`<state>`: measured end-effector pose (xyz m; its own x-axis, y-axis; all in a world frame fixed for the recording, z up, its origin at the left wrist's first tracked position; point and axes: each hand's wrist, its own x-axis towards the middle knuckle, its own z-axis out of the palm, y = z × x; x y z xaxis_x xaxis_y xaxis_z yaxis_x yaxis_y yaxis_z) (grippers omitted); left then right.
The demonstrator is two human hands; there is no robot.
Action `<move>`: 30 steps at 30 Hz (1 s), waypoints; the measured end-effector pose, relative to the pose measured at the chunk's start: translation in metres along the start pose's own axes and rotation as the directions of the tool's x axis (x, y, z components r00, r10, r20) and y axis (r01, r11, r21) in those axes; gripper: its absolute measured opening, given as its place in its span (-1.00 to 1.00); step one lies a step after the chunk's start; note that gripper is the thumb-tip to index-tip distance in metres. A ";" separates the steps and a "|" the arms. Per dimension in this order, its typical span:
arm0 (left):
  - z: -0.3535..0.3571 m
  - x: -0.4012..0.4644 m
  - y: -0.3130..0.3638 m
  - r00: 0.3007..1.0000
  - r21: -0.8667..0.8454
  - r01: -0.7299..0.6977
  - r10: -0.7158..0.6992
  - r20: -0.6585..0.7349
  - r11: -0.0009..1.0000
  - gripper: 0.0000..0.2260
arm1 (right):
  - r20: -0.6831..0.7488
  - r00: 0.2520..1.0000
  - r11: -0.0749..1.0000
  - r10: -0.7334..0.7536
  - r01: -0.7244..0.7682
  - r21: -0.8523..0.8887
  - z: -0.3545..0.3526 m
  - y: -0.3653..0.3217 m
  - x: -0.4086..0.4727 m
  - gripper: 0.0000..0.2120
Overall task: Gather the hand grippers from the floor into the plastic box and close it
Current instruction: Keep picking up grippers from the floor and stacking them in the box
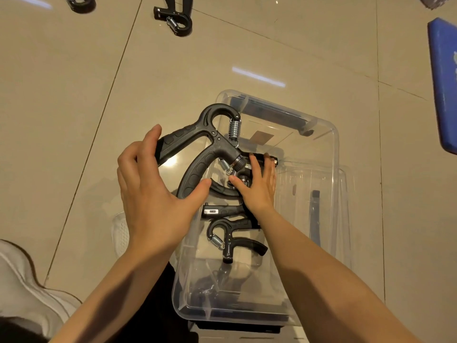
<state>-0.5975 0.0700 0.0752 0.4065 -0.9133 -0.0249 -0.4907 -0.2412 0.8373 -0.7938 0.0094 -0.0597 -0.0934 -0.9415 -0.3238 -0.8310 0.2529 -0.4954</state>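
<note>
Both my hands on one black hand gripper over the clear plastic box.
My left hand [150,194] holds the big hand gripper [210,147] by its handles, thumb and fingers curled round; my right hand [257,184] lies flat, fingers straight, on its knob end; it sits across the plastic box [329,149] rim; another gripper [232,241] lies inside; two more grippers [173,16] on the floor [74,95] well apart.

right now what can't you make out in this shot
- Head view: the gripper at the top left is cut off by the top edge.
- The blue thing on the right runs off the right edge; what it is cannot be told.
- Grippers under the right hand in the box overlap; their count is unclear.
</note>
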 end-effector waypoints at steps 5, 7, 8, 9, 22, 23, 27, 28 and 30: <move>0.000 -0.001 0.001 1.000 -0.001 -0.001 0.001 0.002 1.000 -0.21 | 0.020 1.000 1.000 -0.008 0.009 -0.025 0.000 0.002 0.000 -0.28; 0.001 -0.001 0.000 1.000 -0.002 0.004 -0.004 0.003 1.000 -0.21 | 0.020 1.000 0.997 -0.019 0.021 -0.078 -0.001 0.002 0.000 -0.29; 0.001 -0.002 0.000 1.000 0.000 0.002 -0.002 0.002 1.000 -0.21 | -0.001 0.999 0.991 -0.038 0.038 -0.125 -0.001 0.001 -0.003 -0.30; 0.001 -0.002 0.000 1.000 0.002 -0.001 0.001 0.000 1.000 -0.22 | -0.038 0.997 0.984 -0.066 0.059 -0.170 0.001 0.001 -0.006 -0.32; -0.001 -0.002 0.002 0.999 0.011 -0.053 0.053 0.003 0.999 -0.23 | -0.018 0.993 0.892 -0.120 0.100 -0.442 0.030 0.003 -0.036 -0.31; -0.001 -0.002 0.002 0.998 0.017 -0.059 0.059 0.004 0.998 -0.23 | -0.015 0.993 0.894 -0.114 0.095 -0.438 0.029 0.003 -0.036 -0.31; -0.001 -0.003 0.000 0.998 0.012 -0.067 0.067 0.000 0.998 -0.23 | -0.007 0.987 0.895 -0.161 0.143 -0.423 0.030 0.000 -0.040 -0.26; -0.001 -0.003 0.000 0.998 0.012 -0.067 0.067 -0.001 0.998 -0.23 | 0.012 0.980 0.882 -0.197 0.182 -0.435 0.032 0.000 -0.042 -0.23; 0.000 -0.002 0.000 0.998 0.027 -0.066 0.066 -0.003 0.997 -0.23 | 0.039 0.971 0.854 -0.234 0.225 -0.469 0.035 0.000 -0.044 -0.21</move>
<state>-0.5984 0.0716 0.0747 0.3752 -0.9264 0.0317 -0.5371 -0.1894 0.8220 -0.7702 0.0584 -0.0736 0.1251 -0.9650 -0.2306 -0.9880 -0.1000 -0.1176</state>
